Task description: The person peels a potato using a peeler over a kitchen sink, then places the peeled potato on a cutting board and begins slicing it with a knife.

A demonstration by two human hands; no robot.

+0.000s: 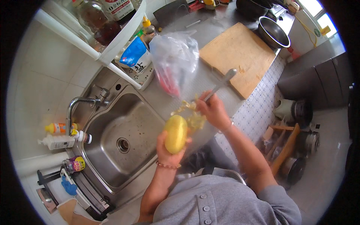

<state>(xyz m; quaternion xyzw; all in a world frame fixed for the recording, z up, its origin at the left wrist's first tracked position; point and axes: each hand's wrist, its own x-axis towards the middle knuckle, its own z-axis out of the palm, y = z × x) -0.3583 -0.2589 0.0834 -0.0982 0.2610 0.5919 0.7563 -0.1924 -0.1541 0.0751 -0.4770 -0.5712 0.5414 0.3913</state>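
Note:
My left hand (170, 157) grips a large oval yellow potato (176, 134), its surface smooth and apparently peeled, held upright near the sink's right edge. In my right hand (212, 111) is a metal kitchen tool (225, 80) with a grey handle sticking out toward the cutting board; its working end is hidden by the fingers and blurred. The tool is apart from the potato. Between and below the hands, yellowish peelings (195, 119) are scattered on the metal countertop. A clear plastic bag (175, 56) with something pink-red inside stands beyond the hands.
To the left is a stainless steel sink (112, 123) with a faucet (76, 101) and bottles along its far side. A wooden cutting board (239, 56) and a metal bowl (274, 32) occupy the right. A white rack (112, 66) with a salt bag (136, 54) overhangs the back-left.

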